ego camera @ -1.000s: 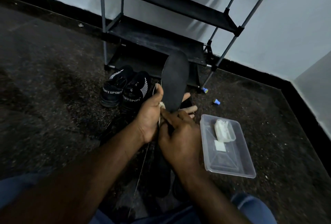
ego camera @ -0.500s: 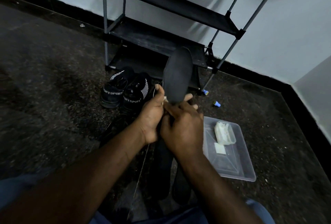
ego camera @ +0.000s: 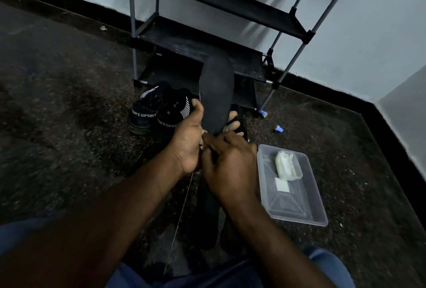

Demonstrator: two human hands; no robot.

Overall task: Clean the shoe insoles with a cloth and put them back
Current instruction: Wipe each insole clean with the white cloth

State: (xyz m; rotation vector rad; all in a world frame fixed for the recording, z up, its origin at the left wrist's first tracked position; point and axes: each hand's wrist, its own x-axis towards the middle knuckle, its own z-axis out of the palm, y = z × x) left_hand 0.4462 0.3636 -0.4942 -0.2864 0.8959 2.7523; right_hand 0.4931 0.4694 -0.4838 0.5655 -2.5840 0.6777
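Looking down on a dark speckled floor (ego camera: 69, 126), rough and grainy, meeting a smooth pale wall (ego camera: 368, 34) with a black skirting. Facing a shoe rack (ego camera: 207, 41) in the upper middle of the frame, made of thin grey metal tubes and flat black fabric shelves. Seeing a pair of black shoes (ego camera: 143, 112) just in front of its lower left foot, side by side and touching, with knitted uppers, white stripes and white "SPORT" letters at the heels. Seeing two small blue caps (ego camera: 277, 129) on the floor near the rack's right foot, apart from each other. Seeing a clear plastic tray (ego camera: 299, 214) at the lower right of centre, rectangular with rounded corners, holding a crumpled whitish lump (ego camera: 288, 165) and a small flat white square (ego camera: 281, 185) just below the lump.

Gripping the insole (ego camera: 216, 94) with the left hand (ego camera: 187, 140) in the middle of the frame, thumb on its left edge, fingers curling round behind and showing at its right edge. Holding it upright, rounded toe end up, covering part of the lowest shelf. Showing a matte, dark grey, slightly curved surface. Pinching a pale cloth (ego camera: 202, 142) with the right hand (ego camera: 230, 168) at the heel end of the insole, fingers curled tight. Hiding most of the cloth between both hands. Hiding also partly some long dark shapes (ego camera: 207, 214) on the floor under the wrists, too dark for telling what. Showing blue trousers (ego camera: 322, 264) at the bottom edge.
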